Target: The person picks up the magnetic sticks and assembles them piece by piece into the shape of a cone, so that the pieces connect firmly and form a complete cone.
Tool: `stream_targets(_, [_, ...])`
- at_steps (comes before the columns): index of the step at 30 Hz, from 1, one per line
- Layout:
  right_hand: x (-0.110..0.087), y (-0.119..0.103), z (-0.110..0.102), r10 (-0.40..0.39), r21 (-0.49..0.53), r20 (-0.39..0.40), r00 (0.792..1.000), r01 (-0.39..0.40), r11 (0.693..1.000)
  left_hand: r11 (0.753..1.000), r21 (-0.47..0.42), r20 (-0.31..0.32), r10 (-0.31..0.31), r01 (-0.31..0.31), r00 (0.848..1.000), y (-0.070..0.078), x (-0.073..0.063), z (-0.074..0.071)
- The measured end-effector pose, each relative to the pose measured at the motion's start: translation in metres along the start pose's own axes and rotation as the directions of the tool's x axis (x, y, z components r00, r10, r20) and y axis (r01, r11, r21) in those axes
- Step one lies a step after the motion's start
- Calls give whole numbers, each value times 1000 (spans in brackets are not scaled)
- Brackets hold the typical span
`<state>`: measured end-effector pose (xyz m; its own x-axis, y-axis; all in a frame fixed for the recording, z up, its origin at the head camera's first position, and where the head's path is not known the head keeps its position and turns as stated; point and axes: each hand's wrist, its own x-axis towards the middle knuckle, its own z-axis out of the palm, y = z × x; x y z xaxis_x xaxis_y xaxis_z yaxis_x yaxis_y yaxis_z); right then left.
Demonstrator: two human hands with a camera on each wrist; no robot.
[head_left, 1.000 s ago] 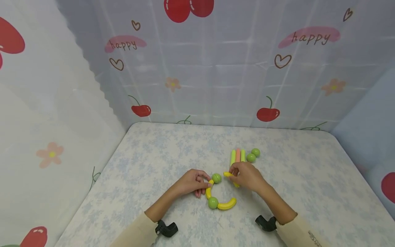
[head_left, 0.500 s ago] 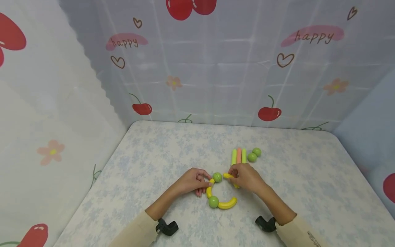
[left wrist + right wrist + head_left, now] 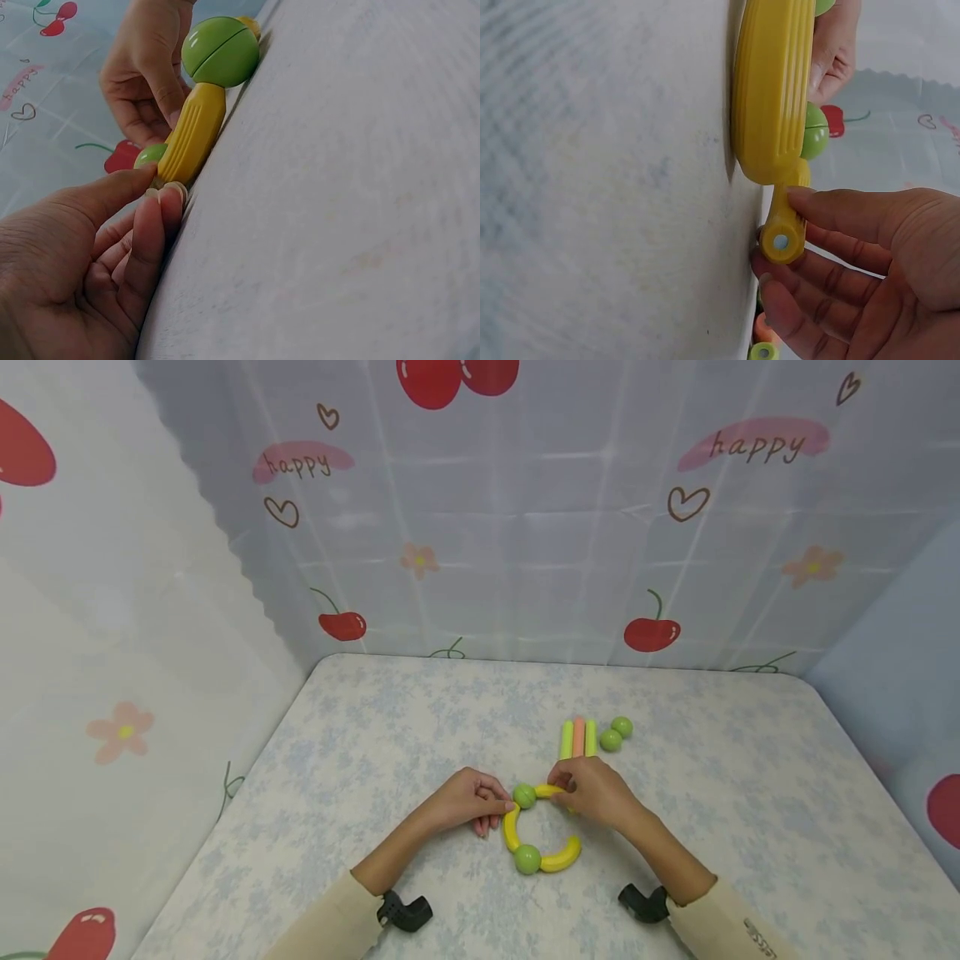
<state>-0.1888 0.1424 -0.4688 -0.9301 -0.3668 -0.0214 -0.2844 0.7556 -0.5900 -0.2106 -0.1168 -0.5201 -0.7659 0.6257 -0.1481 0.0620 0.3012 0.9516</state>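
Note:
Yellow curved rods and green balls form an almost closed ring on the table. My left hand pinches the upper end of the ring's left rod, right below the upper green ball. This rod's lower end meets the nearer green ball, from which another curved rod extends to the right. My right hand holds a curved rod between thumb and fingers; its left end is at the upper ball. A pale blue disc shows in its other end. Part of this rod is hidden behind the fingers.
Beyond my right hand lie two lime sticks with an orange stick between them. Two more green balls sit beside them. A printed curtain stands behind the table.
My right hand has moved slightly left, bringing its rod up to the upper ball and narrowing the gap to nothing. The nearer ball and lower rod have swung a little right and toward me.

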Motion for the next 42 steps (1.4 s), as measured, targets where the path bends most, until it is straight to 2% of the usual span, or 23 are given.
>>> stream_targets(7, [-2, 2, -2, -35, 4, 12, 999, 35, 999, 999, -36, 30, -30, 31, 999, 4, 0, -1])
stream_targets(10, [-3, 0, -4, -35, -24, 22, 999, 36, 999, 998, -23, 16, -56, 56, 998, 10, 0, -3])
stream_targets(12, [-5, -2, -5, -24, -72, 14, 1000, 25, 997, 998, 29, -25, -56, 57, 998, 16, 2, -6])
stream_targets(15, [-13, -7, -9, -11, -197, -15, 1000, 8, 980, 986, 163, -98, -16, 32, 995, 28, 9, -9])
stream_targets(17, [-21, -10, -11, -5, -266, -34, 999, -4, 964, 961, 275, -133, 33, 5, 991, 36, 16, -10])
stream_targets(19, [-30, -13, -14, -5, -292, -32, 999, -5, 956, 926, 377, -137, 75, -18, 988, 42, 23, -8])
stream_targets(21, [-39, -14, -16, -2, -271, -9, 1000, -1, 963, 896, 442, -109, 96, -38, 989, 46, 30, -4])
stream_targets(23, [-48, -14, -17, -14, -233, 27, 1000, 20, 972, 876, 478, -56, 100, -62, 993, 48, 36, 2])
stream_targets(26, [-60, -11, -16, -69, -156, 102, 992, 85, 984, 874, 476, 28, 94, -96, 995, 49, 44, 10])
stream_targets(28, [-64, -8, -13, -128, -85, 158, 979, 142, 986, 873, 476, 58, 92, -108, 994, 49, 46, 13])
stream_targets(31, [-67, -5, -8, -186, 45, 231, 955, 180, 983, 869, 485, 62, 83, -103, 995, 51, 47, 15])
stream_targets(34, [-68, -3, -4, -202, 127, 261, 944, 174, 976, 860, 504, 57, 62, -83, 996, 52, 47, 15])
stream_targets(38, [-68, -1, -2, -190, 146, 234, 954, 159, 977, 842, 538, 47, 25, -47, 999, 54, 43, 12])
stream_targets(42, [-67, 2, -4, -179, 102, 190, 966, 161, 982, 839, 545, 24, -10, -5, 1000, 55, 35, 9])
